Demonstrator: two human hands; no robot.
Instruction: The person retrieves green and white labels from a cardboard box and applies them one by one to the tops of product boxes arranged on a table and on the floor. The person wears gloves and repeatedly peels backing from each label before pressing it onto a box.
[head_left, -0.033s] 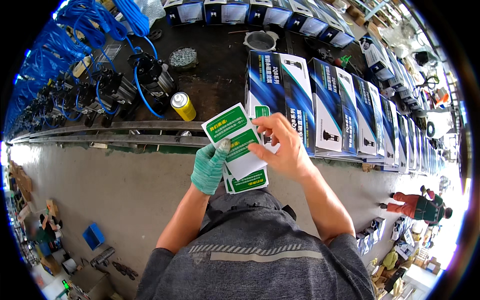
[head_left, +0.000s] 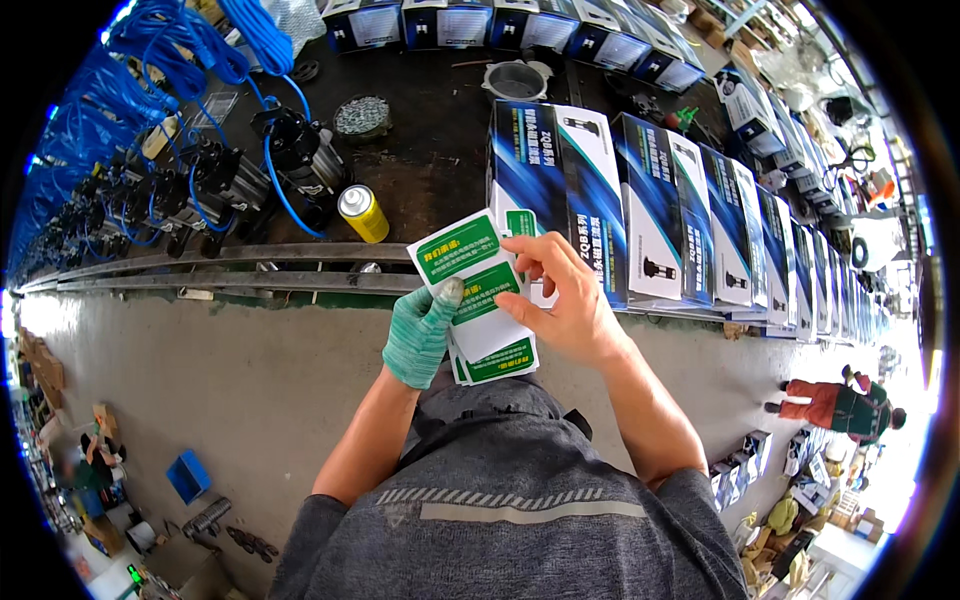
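1. Left hand in a light-green knitted glove (head_left: 420, 335): thumb pressed flat over the cards, pinching them; its other fingers are mostly hidden behind them.
2. Loose fan of rectangular, green-and-white printed paper cards (head_left: 458, 250): held in the left grip, between the two hands, overlapping; count not determinable. One corner piece shows beyond the right fingertips; further cards, partly covered, lie below the grip.
3. Bare right hand (head_left: 572, 305): fingers curled, thumb apart from the forefinger, both tips at the cards' right edge. Whether it pinches a card cannot be told; the remaining fingers are tucked from sight.
4. Yellow cylindrical can with a pale metal top (head_left: 364, 214): upright, beyond the grip and to its left, on a dark, stained workbench (head_left: 430, 160).
5. Black-and-silver cylindrical pumps with blue cables (head_left: 305, 150): farther left; the row blurs together toward the rim.
6. Blue, white and black printed cardboard cartons (head_left: 555, 180): just beyond the right hand, running rightward; the nearest is partly covered by that hand, the farthest too small to separate.
7. Round, shallow container of small grey pieces (head_left: 363, 118): beyond the can; contents too fine to identify.
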